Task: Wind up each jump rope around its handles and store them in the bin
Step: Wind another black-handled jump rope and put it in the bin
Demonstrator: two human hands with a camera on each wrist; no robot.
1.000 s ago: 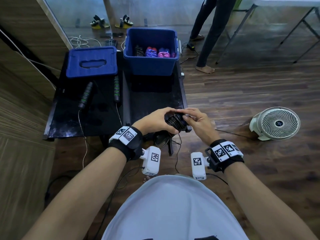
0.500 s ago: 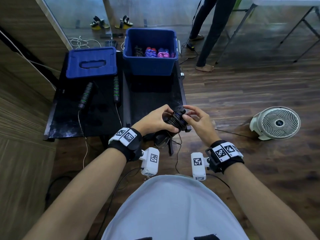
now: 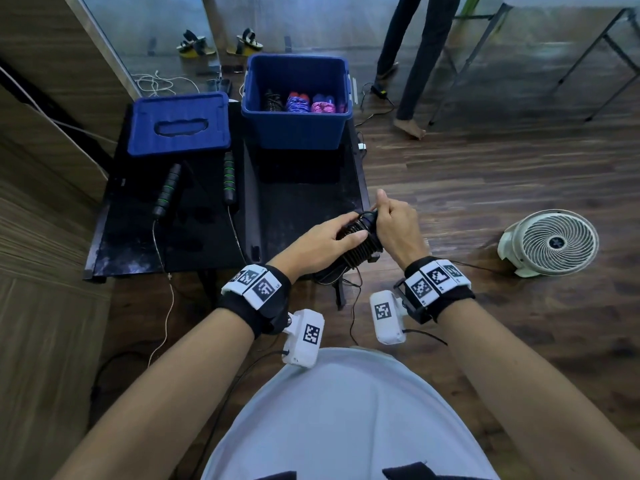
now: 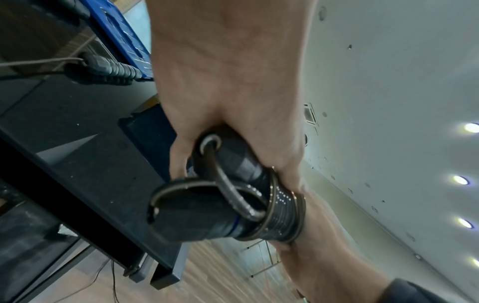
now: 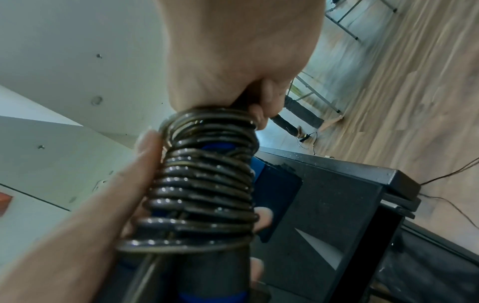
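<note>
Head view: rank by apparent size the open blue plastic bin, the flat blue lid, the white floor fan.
1. Open blue plastic bin
2. Flat blue lid, only slightly smaller
3. White floor fan

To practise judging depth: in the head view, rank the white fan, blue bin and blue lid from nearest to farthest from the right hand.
1. White fan, on the floor to the right hand's right.
2. Blue bin, ahead on the table.
3. Blue lid, far left.

wood floor [image 3: 485, 188], black table [image 3: 304, 199], white fan [image 3: 554, 242]
</note>
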